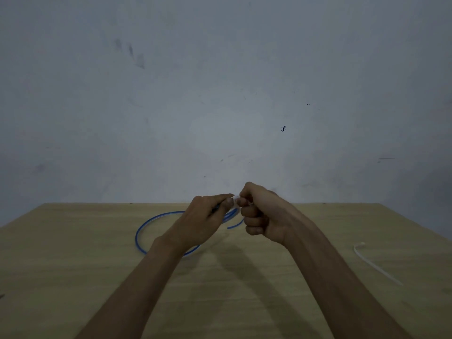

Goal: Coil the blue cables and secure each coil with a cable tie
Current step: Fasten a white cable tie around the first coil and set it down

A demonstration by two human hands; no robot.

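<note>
Blue cable (143,231) looped into a coil, near side resting on the tabletop (73,265), far side lifted to the hands above the back edge. Left hand (200,221) pinching the gathered strands, fingers (221,198) closed on the bundle. Right hand (263,214) curled into a fist, fingers clamped on a pale cable tie (235,200) right at the pinch point. Hands touching there. One loose cable end (234,225) hanging just below the right hand. Spare cable tie (374,263) lying flat on the tabletop, well apart to the right.

Step judged: cinching the tie round the coil — probably mid-task, given the spare tie waiting. Tie head and tail too small and blurred to read; threaded or not, cannot tell.

Risks from here:
- Left pinch slackening before the tie locks — springy strands likely to fan out and the coil to open.
- Loose end left outside the loop, hence not captured by the tie.
- Tail fed from the wrong side of the head, so no ratchet grip.
- Overtightening, kinking the thin cable.
</note>
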